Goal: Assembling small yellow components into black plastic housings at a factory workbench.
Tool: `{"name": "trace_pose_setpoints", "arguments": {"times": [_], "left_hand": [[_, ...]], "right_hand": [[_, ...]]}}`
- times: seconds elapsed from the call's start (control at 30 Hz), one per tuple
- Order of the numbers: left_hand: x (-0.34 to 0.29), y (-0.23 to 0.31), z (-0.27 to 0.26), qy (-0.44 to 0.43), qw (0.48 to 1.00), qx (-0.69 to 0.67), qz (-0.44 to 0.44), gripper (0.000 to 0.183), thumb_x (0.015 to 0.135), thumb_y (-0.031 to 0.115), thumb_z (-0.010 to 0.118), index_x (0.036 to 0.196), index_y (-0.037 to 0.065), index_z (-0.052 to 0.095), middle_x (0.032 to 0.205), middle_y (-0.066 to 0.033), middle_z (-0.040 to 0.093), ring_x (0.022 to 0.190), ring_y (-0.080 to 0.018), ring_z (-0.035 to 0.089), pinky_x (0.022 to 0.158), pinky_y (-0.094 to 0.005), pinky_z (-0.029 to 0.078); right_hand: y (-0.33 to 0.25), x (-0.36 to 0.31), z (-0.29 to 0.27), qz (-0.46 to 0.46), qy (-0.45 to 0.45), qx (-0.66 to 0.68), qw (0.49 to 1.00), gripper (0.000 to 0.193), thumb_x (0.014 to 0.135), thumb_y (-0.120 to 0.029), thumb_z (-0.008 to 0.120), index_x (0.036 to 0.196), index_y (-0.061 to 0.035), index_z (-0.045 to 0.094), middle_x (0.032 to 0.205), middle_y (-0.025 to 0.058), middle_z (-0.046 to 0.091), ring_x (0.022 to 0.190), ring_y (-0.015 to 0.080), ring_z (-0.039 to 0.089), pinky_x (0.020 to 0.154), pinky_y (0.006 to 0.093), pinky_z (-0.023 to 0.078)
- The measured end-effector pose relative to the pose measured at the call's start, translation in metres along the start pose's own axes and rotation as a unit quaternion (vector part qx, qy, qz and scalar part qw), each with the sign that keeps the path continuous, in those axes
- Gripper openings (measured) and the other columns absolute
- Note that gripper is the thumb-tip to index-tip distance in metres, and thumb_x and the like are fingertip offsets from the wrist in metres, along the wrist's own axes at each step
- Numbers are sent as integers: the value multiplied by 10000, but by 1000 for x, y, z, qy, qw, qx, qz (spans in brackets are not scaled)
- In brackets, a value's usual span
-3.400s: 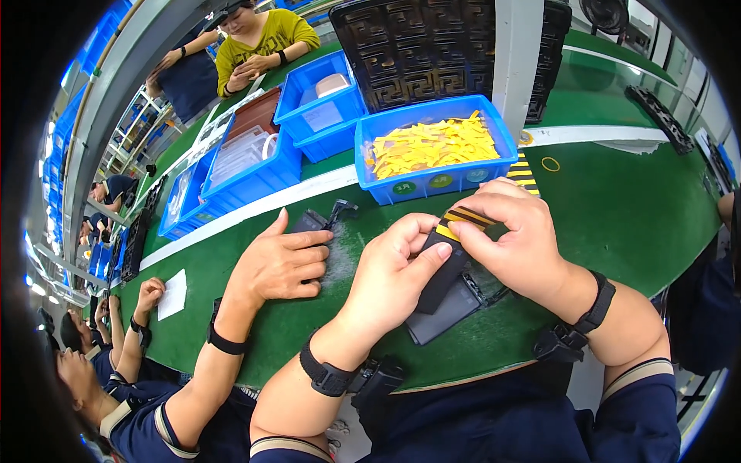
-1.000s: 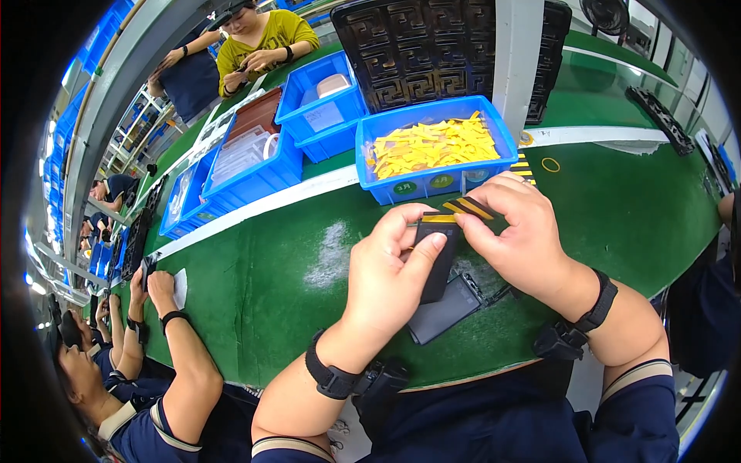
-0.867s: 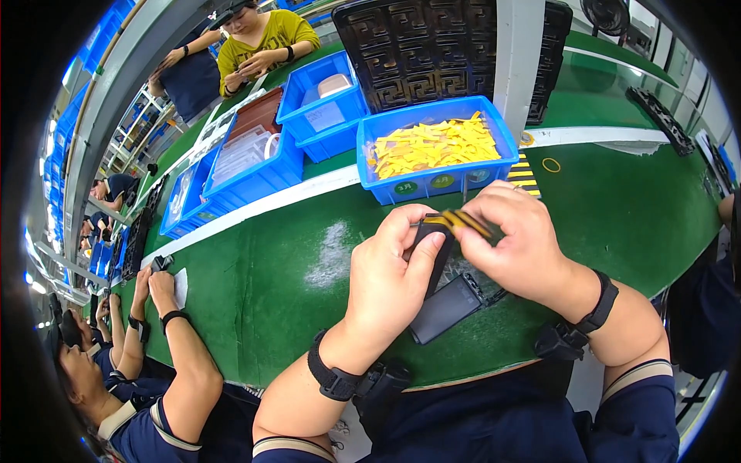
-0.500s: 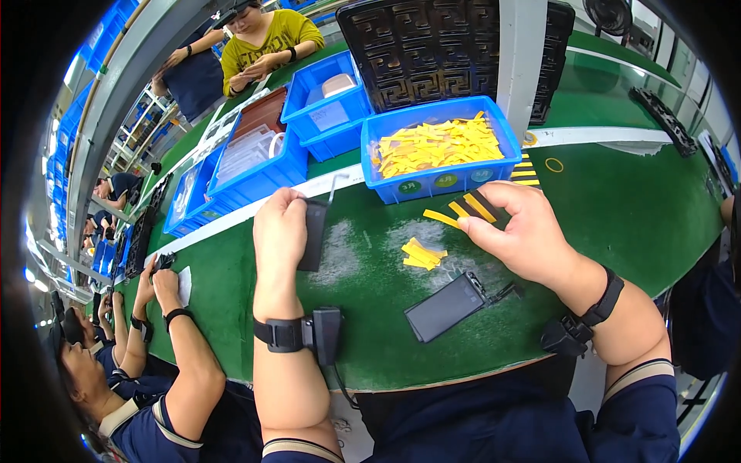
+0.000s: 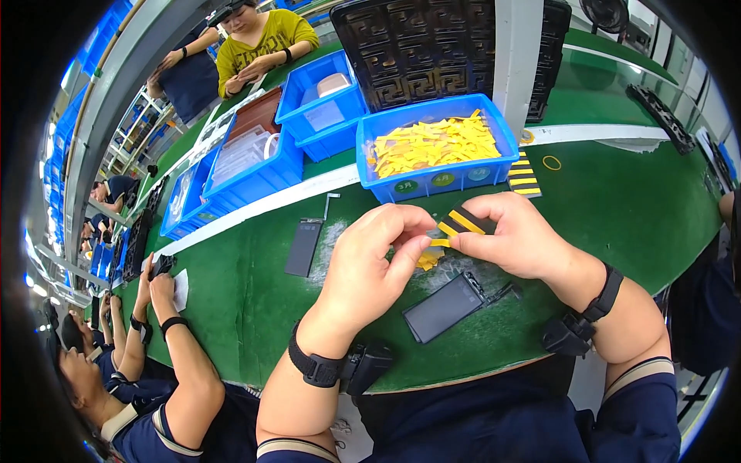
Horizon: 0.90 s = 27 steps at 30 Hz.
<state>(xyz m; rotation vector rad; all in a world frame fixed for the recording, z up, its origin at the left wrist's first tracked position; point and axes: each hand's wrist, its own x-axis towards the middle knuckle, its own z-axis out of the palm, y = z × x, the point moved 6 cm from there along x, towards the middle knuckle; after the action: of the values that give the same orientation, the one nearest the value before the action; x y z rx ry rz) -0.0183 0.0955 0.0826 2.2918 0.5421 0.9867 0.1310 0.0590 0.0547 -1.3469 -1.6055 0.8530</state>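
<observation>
My right hand point(image 5: 515, 238) grips a dark backing card with yellow strips point(image 5: 465, 221) across it, above the green bench. My left hand point(image 5: 370, 258) pinches the end of a yellow strip point(image 5: 440, 243) that sticks out toward the card, fingers closed. Beneath the hands lies a small heap of loose yellow strips point(image 5: 428, 261), partly hidden. Close to me on the bench rests a flat black battery-like block point(image 5: 444, 309) with a thin connector lead. A second such block point(image 5: 304, 248), its lead bent at the top, lies left of my left hand.
A blue bin point(image 5: 378, 190) full of yellow strips stands beyond my hands. Right of it lies another striped card point(image 5: 525, 179) and a yellow ring point(image 5: 551, 163). More blue bins point(image 5: 255, 181) line the far left. A metal post point(image 5: 515, 69) rises behind. Co-workers sit to the left and beyond.
My left hand has let go of a black block, now lying on the bench, and moved right to pinch a yellow strip at the card. The right hand has shifted only slightly.
</observation>
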Motion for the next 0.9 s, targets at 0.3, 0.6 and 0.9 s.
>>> {"name": "trace_pose_setpoints", "arguments": {"times": [0.3,0.6,0.9], "left_hand": [[-1,-13,10,-33,995,-73,-60,227,790,11,625,1014,36,598,810,-53,600,706,-121,592,644,-240,491],[-12,-56,29,-55,900,-312,-298,240,805,73,652,1026,17,582,801,-10,584,709,-57,542,623,-209,457],[-3,-12,34,-123,970,188,-93,338,665,164,743,935,38,585,798,-107,571,708,-244,580,635,-344,480]], "right_hand": [[4,-2,9,11,-60,59,996,173,752,-151,668,845,-6,658,666,47,600,610,88,528,577,259,435],[-9,-5,-22,-69,174,38,982,117,747,-82,689,826,1,666,771,79,643,706,143,601,659,277,471],[-13,-7,-17,-112,168,-65,977,127,742,-81,612,840,-26,670,805,101,616,767,221,603,662,306,478]]}}
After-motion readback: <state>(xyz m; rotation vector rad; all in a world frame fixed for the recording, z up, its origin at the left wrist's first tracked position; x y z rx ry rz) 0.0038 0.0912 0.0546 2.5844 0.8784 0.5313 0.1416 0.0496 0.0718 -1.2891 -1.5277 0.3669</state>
